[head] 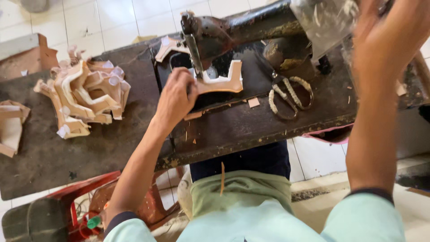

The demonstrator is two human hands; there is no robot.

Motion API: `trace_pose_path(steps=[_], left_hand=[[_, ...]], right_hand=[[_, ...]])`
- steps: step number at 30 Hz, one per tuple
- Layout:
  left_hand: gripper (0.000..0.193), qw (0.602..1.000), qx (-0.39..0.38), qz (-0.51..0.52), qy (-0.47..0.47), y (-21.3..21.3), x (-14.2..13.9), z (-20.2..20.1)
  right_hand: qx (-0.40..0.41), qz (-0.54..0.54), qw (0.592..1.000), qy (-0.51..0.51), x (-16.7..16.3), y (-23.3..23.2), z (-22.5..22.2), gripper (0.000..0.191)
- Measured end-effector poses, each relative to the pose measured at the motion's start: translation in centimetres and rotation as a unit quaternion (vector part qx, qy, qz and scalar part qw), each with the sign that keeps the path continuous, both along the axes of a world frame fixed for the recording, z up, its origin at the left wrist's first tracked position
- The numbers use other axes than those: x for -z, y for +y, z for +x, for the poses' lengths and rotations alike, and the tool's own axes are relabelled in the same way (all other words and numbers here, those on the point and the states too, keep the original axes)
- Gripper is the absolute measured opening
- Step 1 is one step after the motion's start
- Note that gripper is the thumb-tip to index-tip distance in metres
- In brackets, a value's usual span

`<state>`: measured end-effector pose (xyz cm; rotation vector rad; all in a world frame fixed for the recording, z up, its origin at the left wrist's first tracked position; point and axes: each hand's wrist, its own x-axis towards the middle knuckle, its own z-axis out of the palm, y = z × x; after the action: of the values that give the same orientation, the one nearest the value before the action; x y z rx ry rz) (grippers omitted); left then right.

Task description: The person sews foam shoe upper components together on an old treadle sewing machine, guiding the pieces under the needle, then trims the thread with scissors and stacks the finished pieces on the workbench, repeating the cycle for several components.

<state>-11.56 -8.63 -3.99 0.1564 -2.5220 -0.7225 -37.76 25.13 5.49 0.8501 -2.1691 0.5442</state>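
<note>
Piece: tan leather cut-out [221,80] lies flat on the sewing machine [233,27] bed under the needle, long axis left to right, prongs pointing away
Left hand [174,98]: fingers pinched on its left end, likely steadying it
Right hand [389,31]: raised at the machine's right end, fingers' state unclear
Nearby: scissors [291,96] right; pile of cut pieces [85,96] left
</note>
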Motion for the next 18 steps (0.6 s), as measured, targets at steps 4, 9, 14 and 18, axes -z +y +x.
trace_pose_path(steps=[4, 9, 14, 18], left_hand=[[0.026, 0.996, -0.071, -0.041, 0.027, -3.8, 1.3, -4.1], [0.016, 0.987, -0.006, -0.152, 0.054, -7.0, 2.4, -8.7], [0.024, 0.995, 0.005, -0.075, 0.068, -6.3, 1.2, -9.3], [0.015, 0.989, -0.054, -0.079, 0.109, -5.2, 0.8, -9.3]], right_hand=[[-0.126, 0.182, 0.956, -0.192, 3.9, -0.3, 8.8, 0.040], [-0.196, 0.105, 0.923, -0.316, 7.1, -0.7, 8.6, 0.061], [-0.157, 0.232, 0.825, -0.491, 4.5, -4.7, 7.5, 0.045], [-0.173, 0.355, 0.857, -0.331, 4.7, -9.2, 6.9, 0.070]])
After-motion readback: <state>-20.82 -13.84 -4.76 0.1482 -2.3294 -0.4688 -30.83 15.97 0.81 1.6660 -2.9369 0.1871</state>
